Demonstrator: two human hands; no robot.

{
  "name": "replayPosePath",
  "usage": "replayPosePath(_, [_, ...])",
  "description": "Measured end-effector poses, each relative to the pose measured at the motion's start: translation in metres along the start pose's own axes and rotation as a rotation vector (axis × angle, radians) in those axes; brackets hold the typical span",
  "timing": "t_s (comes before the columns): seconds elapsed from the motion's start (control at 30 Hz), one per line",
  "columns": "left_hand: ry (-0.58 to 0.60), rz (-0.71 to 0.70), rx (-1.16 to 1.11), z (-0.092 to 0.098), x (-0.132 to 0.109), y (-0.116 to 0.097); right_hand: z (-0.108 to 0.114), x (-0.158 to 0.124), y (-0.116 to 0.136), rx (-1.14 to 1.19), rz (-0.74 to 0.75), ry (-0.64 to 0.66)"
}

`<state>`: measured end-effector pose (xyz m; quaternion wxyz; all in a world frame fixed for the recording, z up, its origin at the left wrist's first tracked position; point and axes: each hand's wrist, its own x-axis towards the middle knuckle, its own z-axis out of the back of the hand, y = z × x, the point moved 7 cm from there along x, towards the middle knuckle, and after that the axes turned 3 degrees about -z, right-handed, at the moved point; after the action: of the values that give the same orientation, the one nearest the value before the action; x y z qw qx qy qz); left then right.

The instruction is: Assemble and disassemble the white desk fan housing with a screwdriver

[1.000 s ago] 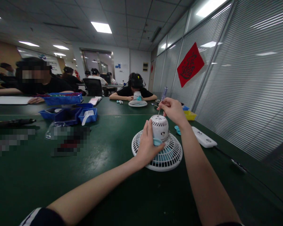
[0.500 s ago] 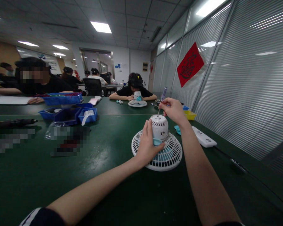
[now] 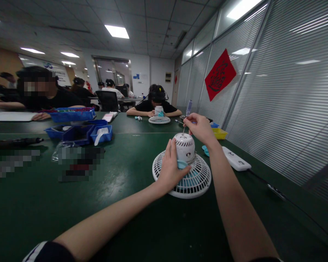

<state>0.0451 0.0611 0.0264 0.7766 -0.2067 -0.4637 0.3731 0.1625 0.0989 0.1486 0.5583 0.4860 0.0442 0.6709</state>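
A white fan [image 3: 184, 149] lies face down on the green table, its round grille [image 3: 196, 185] below and its motor housing on top. My left hand [image 3: 171, 167] is wrapped around the left side of the housing, thumb near a light-blue part [image 3: 182, 165]. Above the housing, my right hand [image 3: 198, 125] pinches a screwdriver [image 3: 189, 108] by its shaft, with the clear purplish handle sticking up. The shaft points down to the top of the housing; the tip itself is too small to make out.
Blue bins [image 3: 78, 134] stand at the left, beside a clear plastic bag [image 3: 65, 150]. To the right are a white power bank-like box [image 3: 236, 159] with a cable, a yellow tray [image 3: 220, 134] and a light-blue piece [image 3: 206, 150]. Across the table a person sits behind another fan [image 3: 159, 119].
The screwdriver handle has tilted slightly to the left in my right hand. My left hand and the fan stay in place.
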Motion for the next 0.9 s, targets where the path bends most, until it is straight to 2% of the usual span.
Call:
replayPosePath(0.6, [-0.006,-0.022,0.001,0.0007,0.0000,-0.0028,-0.0051,0.0006,0.0005,0.122,-0.027,0.092])
replayPosePath(0.9, [0.007,-0.002,0.002,0.0015,-0.0012,-0.0025,0.0015,-0.0012,0.0016,0.009,-0.008,-0.001])
